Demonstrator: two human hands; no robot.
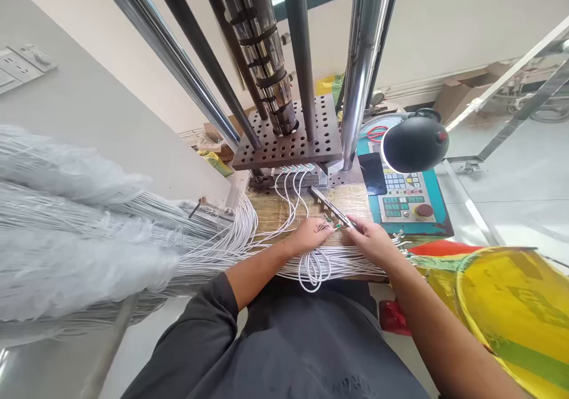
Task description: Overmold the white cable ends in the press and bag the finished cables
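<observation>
My left hand is closed in a pinch on the end of a white cable, where small green and white parts show near the fingertips. My right hand grips a long narrow metal bar that slants up and left over the worktop. The hands are close together, with the cable end beside the bar's near end. Several white cables run from a metal mould beneath the press plate. Across the front edge lies a bundle of white cables, with a loop hanging down.
A perforated press plate hangs between steel columns over the worktop. Right of it are a black lamp, a control panel and a yellow bag-lined bin. Plastic-wrapped cable bundles fill the left.
</observation>
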